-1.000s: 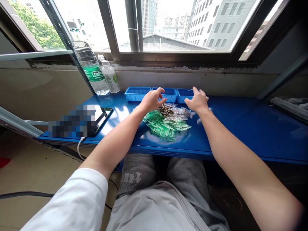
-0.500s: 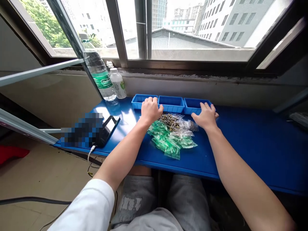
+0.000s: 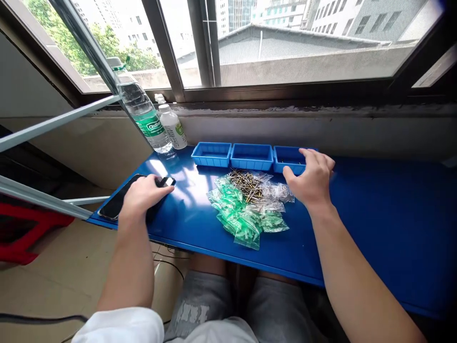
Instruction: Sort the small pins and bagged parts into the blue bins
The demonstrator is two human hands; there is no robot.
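My left hand [image 3: 143,193] is closed over a black, phone-like device [image 3: 164,181] at the table's left end, its thumb along the near side. Much of the device lies hidden under the palm. My right hand [image 3: 314,178] curves round the right end of the rightmost blue bin [image 3: 280,164], thumb by the front wall and fingers over the top. A few small pieces show inside that bin. The middle blue bin [image 3: 252,164] and left blue bin [image 3: 210,161] stand beside it in a row. Before them lie loose screws [image 3: 248,183] and green-tinted plastic bags [image 3: 237,216].
A second dark phone [image 3: 119,202] lies left of my left hand. A large water bottle [image 3: 150,126] and a small white bottle [image 3: 173,128] stand by the wall. Clear bags [image 3: 280,191] lie right of the screws. A metal frame [image 3: 60,116] crosses at left.
My left hand has left the blue bins and moved left and nearer, onto the black device. My right hand remains at the rightmost bin. The view has shifted slightly.
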